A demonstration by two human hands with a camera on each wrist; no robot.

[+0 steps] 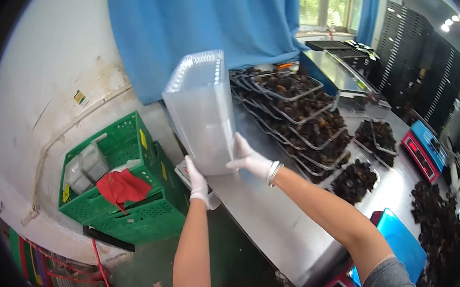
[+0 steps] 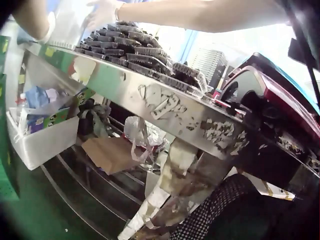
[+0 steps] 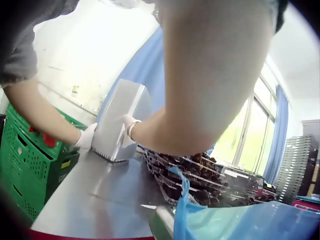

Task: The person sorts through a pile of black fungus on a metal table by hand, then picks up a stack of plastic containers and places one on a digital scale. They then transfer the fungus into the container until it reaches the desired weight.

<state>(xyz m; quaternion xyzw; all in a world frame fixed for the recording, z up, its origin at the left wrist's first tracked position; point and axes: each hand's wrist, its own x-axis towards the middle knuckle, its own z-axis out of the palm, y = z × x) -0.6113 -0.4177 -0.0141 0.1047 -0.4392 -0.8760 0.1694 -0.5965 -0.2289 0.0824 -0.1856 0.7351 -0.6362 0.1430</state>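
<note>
A tall stack of clear plastic trays (image 1: 202, 111) stands tilted on the left end of the steel table (image 1: 267, 218). My gloved left hand (image 1: 198, 182) grips its lower left corner. On its right side my gloved right hand (image 1: 248, 159) clasps the edge between thumb and fingers. The right wrist view shows the same stack (image 3: 117, 122) with the left hand (image 3: 87, 137) and the right hand (image 3: 127, 124) on either side. In the left wrist view the stack (image 2: 67, 25) and the right hand (image 2: 102, 12) sit at the top left.
Several stacked trays of black fungus (image 1: 303, 117) fill the table behind the stack, with loose fungus (image 1: 437, 216) at the right. Two scales (image 1: 423, 149) (image 1: 396, 240) stand on the table. Green crates (image 1: 131, 211) with a red cloth (image 1: 123, 186) sit on the floor at left.
</note>
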